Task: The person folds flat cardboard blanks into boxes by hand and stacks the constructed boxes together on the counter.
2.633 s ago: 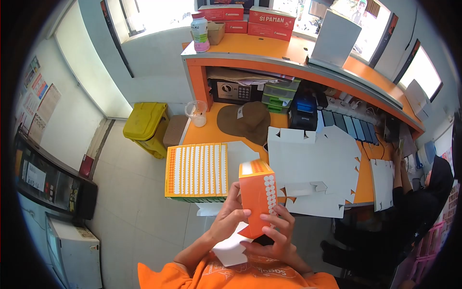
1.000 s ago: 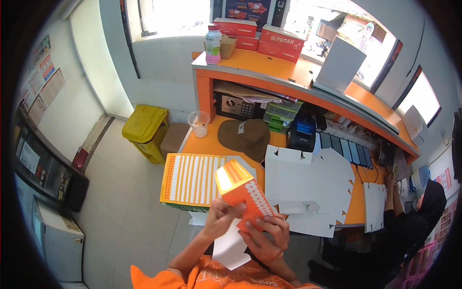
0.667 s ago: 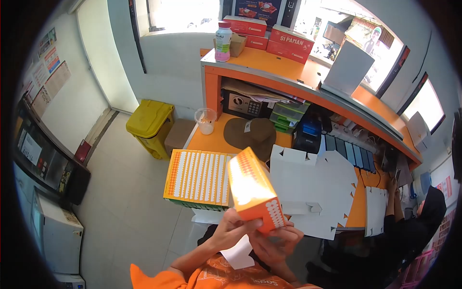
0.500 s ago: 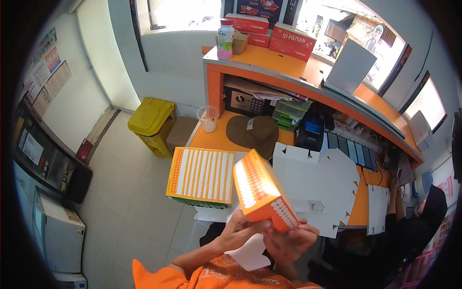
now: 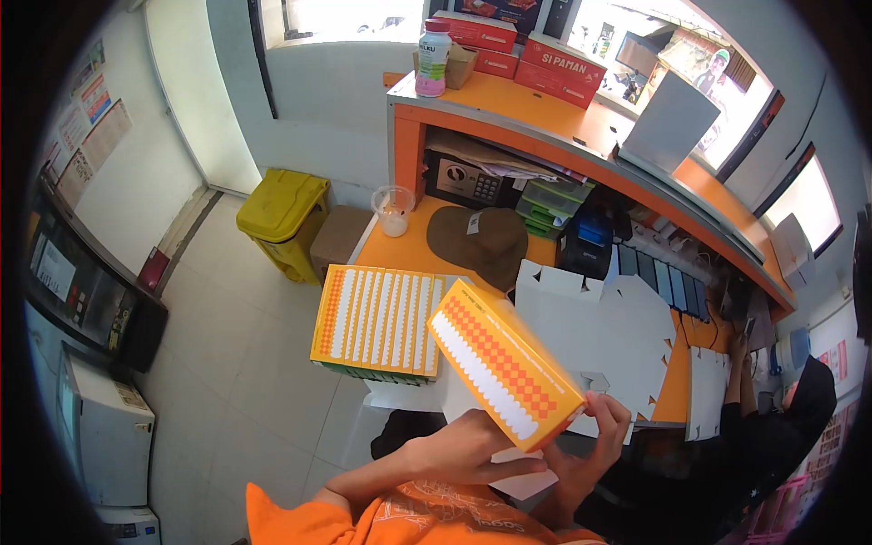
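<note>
A yellow, orange and white patterned cardboard box (image 5: 500, 363) is held tilted in front of my chest, over the near edge of the counter. My left hand (image 5: 477, 447) supports its near lower side, thumb stretched along the bottom edge and the other fingers partly hidden behind the box. At the right end, my right hand (image 5: 595, 445) grips the box's corner with its fingertips. Just left of the held box stands a row of matching yellow boxes (image 5: 377, 322), packed side by side. Flat white cardboard sheets (image 5: 590, 341) with cut tabs lie to the right.
Behind are a brown cap (image 5: 477, 241), a plastic cup (image 5: 392, 213), a safe (image 5: 465, 184) and a black printer (image 5: 586, 245). An orange shelf (image 5: 518, 100) holds a bottle (image 5: 433, 59) and red boxes (image 5: 561, 71). A yellow bin (image 5: 283, 218) stands left; a person (image 5: 781, 454) in black sits right.
The box has been turned so its long patterned side faces up toward me. My right hand has moved up to its right corner, and my left hand has slid right beneath it.
</note>
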Motion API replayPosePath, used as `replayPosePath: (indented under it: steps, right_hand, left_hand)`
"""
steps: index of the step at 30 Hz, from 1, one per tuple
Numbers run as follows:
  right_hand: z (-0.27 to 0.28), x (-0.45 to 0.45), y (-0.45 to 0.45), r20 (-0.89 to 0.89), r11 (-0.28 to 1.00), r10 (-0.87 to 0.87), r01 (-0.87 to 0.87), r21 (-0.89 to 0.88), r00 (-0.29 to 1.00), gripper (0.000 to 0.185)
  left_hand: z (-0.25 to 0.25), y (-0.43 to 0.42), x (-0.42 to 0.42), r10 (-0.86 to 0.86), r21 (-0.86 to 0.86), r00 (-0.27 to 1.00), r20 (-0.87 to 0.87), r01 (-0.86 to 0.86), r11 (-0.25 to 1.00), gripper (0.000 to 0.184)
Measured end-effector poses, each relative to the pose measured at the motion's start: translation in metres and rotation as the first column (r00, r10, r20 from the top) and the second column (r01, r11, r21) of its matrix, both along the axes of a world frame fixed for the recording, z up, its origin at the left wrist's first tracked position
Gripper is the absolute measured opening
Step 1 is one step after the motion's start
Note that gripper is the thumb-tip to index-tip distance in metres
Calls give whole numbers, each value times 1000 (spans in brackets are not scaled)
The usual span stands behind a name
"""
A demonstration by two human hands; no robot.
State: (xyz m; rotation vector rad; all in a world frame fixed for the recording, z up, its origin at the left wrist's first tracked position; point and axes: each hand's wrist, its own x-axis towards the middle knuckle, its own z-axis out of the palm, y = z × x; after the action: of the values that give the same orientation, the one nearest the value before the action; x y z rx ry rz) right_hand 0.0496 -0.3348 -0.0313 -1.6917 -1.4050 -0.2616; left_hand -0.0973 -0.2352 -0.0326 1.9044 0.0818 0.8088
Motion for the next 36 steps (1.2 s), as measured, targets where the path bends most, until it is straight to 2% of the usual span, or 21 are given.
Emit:
replayPosePath:
  steps: [4, 7, 10, 11, 14, 15, 18, 19, 21, 22, 24, 25, 26, 28, 29, 31, 33, 34, 36]
  right_hand:
    - [2, 17, -3, 65, 999, 52, -52, -7, 997, 66]
    - [3, 30, -4, 86, 993, 113, -110, -45, 990, 66]
    - [8, 32, 0, 102, 982, 149, -135, -135, 984, 64]
    - [10, 33, 0, 110, 978, 138, -118, -172, 984, 64]
    - [-7, 39, 6, 108, 972, 130, -106, -209, 986, 60]
    - [-14, 39, 10, -23, 976, 88, -91, -197, 996, 54]
    - [-29, 50, 28, -279, 991, -77, 42, -129, 957, 43]
    - [-38, 61, 30, -277, 993, -90, 65, -99, 957, 38]
    - [-59, 86, 41, -276, 997, -77, 72, -31, 958, 30]
    - [-69, 94, 45, -412, 999, -42, 47, 3, 910, 26]
    - [-77, 98, 54, -659, 997, 30, 23, 72, 752, 20]
    - [-75, 93, 59, -661, 995, 19, 51, 87, 750, 15]
    - [-77, 94, 65, -610, 998, 24, 20, 66, 792, 14]
    - [-88, 99, 74, -504, 1000, 31, -26, 16, 863, 14]
    - [-92, 93, 83, -569, 999, 32, -24, 22, 821, 14]
    - [-92, 77, 104, -769, 986, 150, -151, 71, 622, 15]
    - [-92, 54, 130, -646, 947, 293, -309, 92, 705, 18]
    - [-98, 46, 144, -645, 908, 379, -402, 121, 664, 20]
    - [-130, 38, 175, -650, 817, 511, -552, 166, 562, 22]
  left_hand:
    - [-8, 0, 3, -41, 118, 997, -62, 48, 992, 42]
    - [-7, -2, 4, -47, 116, 996, -79, 56, 992, 42]
    - [-12, -3, 4, -112, 60, 974, -196, 126, 990, 42]
    - [-9, -1, 4, -165, 28, 942, -294, 181, 983, 46]
    - [-33, -5, 9, -111, 88, 967, -231, 134, 987, 51]
    - [-26, -2, 5, -190, 67, 913, -362, 229, 971, 53]
    - [-37, -11, 7, -150, 233, 980, -127, 177, 956, 50]
    - [-35, -10, 2, -283, 120, 934, -217, 313, 942, 38]
    - [-41, -4, -5, -434, -63, 861, -265, 434, 899, 30]
    - [-43, -1, -10, -501, -158, 819, -280, 475, 866, 28]
    - [-32, 10, -21, -388, -142, 884, -259, 363, 921, 27]
    - [-29, 17, -27, -341, -134, 890, -303, 315, 940, 25]
    - [-35, 24, -30, -247, -54, 945, -213, 241, 969, 24]
    - [-22, 44, -42, -239, -276, 892, -384, 136, 952, 22]
    - [-22, 53, -46, -159, -248, 911, -379, 66, 967, 20]
    - [-18, 76, -50, -39, -190, 918, -394, -40, 981, 19]
    - [-15, 110, -46, 65, -78, 919, -388, -102, 992, 22]
    - [-20, 131, -42, 126, 5, 926, -355, -133, 991, 25]
    - [-37, 177, -26, 183, -63, 944, -273, -207, 976, 42]
